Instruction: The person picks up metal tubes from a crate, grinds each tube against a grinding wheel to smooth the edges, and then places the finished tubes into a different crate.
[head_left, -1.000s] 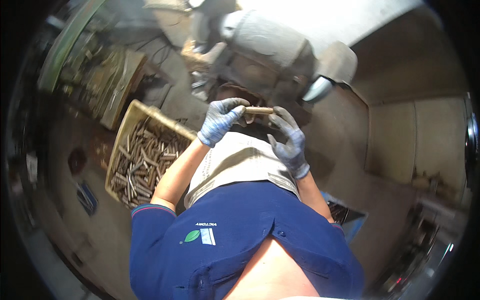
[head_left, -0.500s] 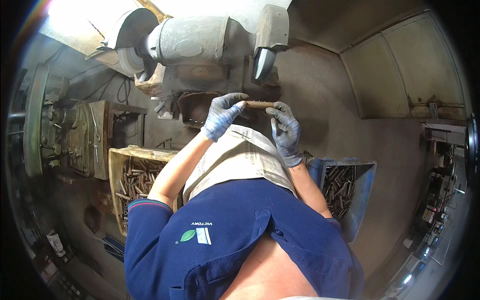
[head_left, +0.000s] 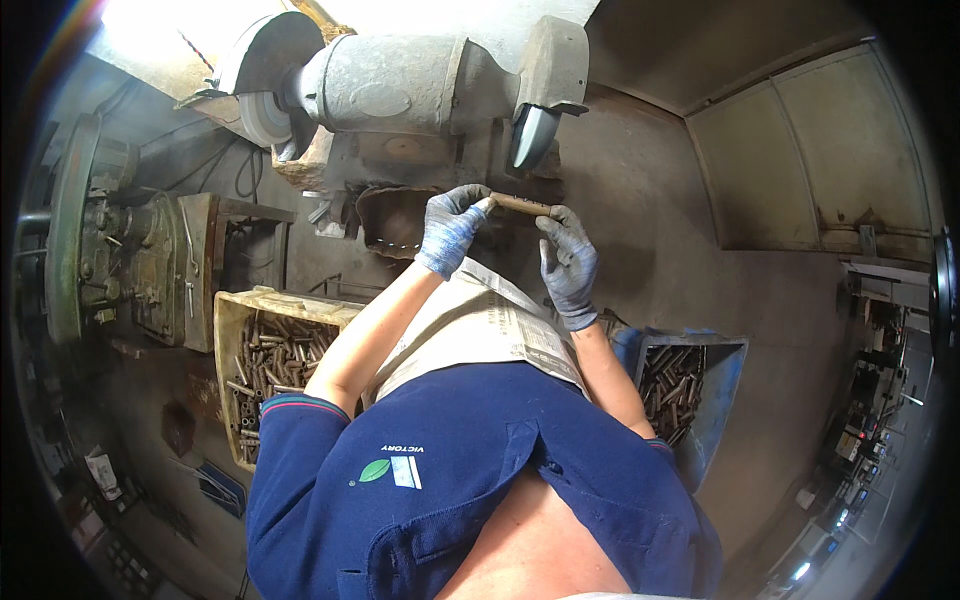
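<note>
Between my two gloved hands a short brown metal tube or rod (head_left: 521,204) is held out level with my lap, its right end slightly lower than its left. My left hand (head_left: 449,232), in a blue and grey work glove, pinches the left end between thumb and fingers. At the other end, the fingertips of my right hand (head_left: 570,262), gloved alike, close on the piece. Just beyond the hands stands a grey bench grinder (head_left: 385,85) with a pale wheel (head_left: 264,117) at its left side. A dark, rough-edged pan (head_left: 392,222) sits below it.
On my left is a yellowish bin (head_left: 228,330) full of brown metal pieces. A blue bin (head_left: 722,400) with similar pieces stands on my right. Green machinery (head_left: 150,250) is farther left. Sheets of newspaper (head_left: 475,325) cover my lap. A metal cabinet (head_left: 810,150) stands at far right.
The brown metal piece has tilted a little, from nearly level to right end lower. Both hands keep hold of it and have shifted only slightly.
</note>
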